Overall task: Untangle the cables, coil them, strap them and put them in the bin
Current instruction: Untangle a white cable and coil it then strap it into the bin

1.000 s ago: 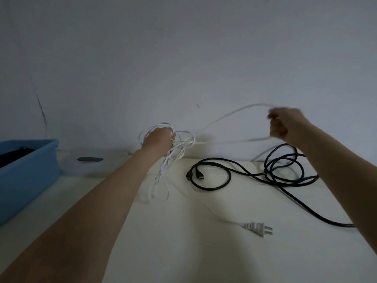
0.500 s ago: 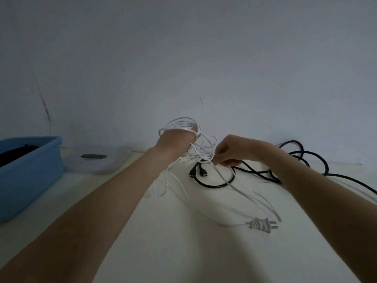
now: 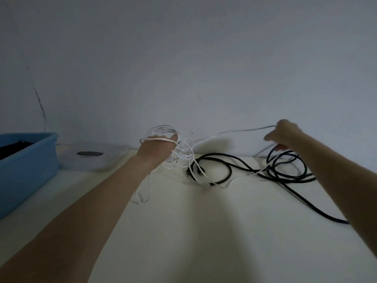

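White cable (image 3: 163, 132) looped round your left hand (image 3: 157, 149), which grips coil raised above table (image 3: 204, 231); loose strands dangle below wrist. Your right hand (image 3: 285, 134) pinches one white strand, drawn taut from coil; fingertips blurred. Black cable (image 3: 230, 170) lies on table, one, in loose loops, tail cut off behind your right forearm. Blue bin (image 3: 30, 160) at left, partly out of frame, dark contents unclear. Clear lid (image 3: 114, 154) beside bin; dark label on it unreadable. Two cables, one bin
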The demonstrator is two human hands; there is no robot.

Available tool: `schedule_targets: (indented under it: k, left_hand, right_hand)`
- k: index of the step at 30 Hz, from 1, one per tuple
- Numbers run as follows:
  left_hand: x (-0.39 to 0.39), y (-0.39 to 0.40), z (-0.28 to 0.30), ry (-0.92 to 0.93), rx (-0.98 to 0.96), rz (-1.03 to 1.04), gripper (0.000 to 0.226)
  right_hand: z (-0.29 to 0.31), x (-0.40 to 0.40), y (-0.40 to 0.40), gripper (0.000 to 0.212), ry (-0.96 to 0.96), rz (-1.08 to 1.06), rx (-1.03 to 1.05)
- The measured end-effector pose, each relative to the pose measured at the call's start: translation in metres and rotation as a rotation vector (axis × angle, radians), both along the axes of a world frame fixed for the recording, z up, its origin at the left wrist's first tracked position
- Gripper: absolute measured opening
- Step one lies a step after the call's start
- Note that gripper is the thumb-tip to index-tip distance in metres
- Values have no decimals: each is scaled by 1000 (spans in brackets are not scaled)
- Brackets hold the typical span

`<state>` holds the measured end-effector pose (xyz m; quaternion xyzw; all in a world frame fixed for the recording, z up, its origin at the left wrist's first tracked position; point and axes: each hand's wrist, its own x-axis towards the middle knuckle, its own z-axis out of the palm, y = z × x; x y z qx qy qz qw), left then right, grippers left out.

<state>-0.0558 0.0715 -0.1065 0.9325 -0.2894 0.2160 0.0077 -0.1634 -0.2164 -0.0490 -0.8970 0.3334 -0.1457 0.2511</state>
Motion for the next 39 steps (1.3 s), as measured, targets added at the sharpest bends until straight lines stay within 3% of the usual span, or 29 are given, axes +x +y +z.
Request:
schedule_targets:
  k: [2, 4, 6, 9, 11, 13, 19, 22, 24, 27, 31, 34, 35, 39]
  left_hand:
    - [1, -8, 1, -16, 18, -42, 28]
    - [-4, -14, 3, -81, 93, -81, 27]
    - [-10, -16, 6, -178, 162, -102, 27]
    - [-18, -18, 9, -338, 265, -129, 32]
    - [-19, -18, 9, -364, 315, -127, 32]
    - [-17, -15, 10, -333, 319, -134, 31]
    - [-14, -2, 12, -318, 320, -122, 33]
    - [-18, -6, 27, -490, 266, -114, 31]
    - [-24, -25, 34, -471, 318, -157, 37]
    - [-45, -59, 45, -297, 230, -199, 37]
    - [-52, -61, 36, -277, 210, -292, 33]
    - [-34, -37, 22, -174, 89, -243, 60]
    - [-27, -30, 19, -95, 5, -186, 66]
    - [-6, -8, 26, 330, -413, 155, 35]
  right_hand:
    - [-3, 12, 22, 52, 110, 177, -399]
    - [-2, 21, 50, 71, 43, 502, -596]
    - [-9, 30, 77, 68, 73, 810, -588]
    - [-25, 36, 98, 36, 193, 901, -353]
    - [-27, 37, 100, 14, 195, 881, -360]
    - [-23, 35, 95, 25, 96, 842, -332]
    - [3, 24, 65, 28, -113, 653, -159]
    - [19, 22, 57, 33, -333, 485, -65]
    - [25, 23, 62, 35, -340, 431, -94]
    - [25, 26, 80, 35, -254, 443, -83]
    - [30, 30, 74, 31, -589, 233, 311]
    - [40, 19, 44, 27, -762, 19, 415]
    - [40, 14, 33, 26, -745, -21, 415]
    - [8, 6, 11, 34, -384, -33, 300]
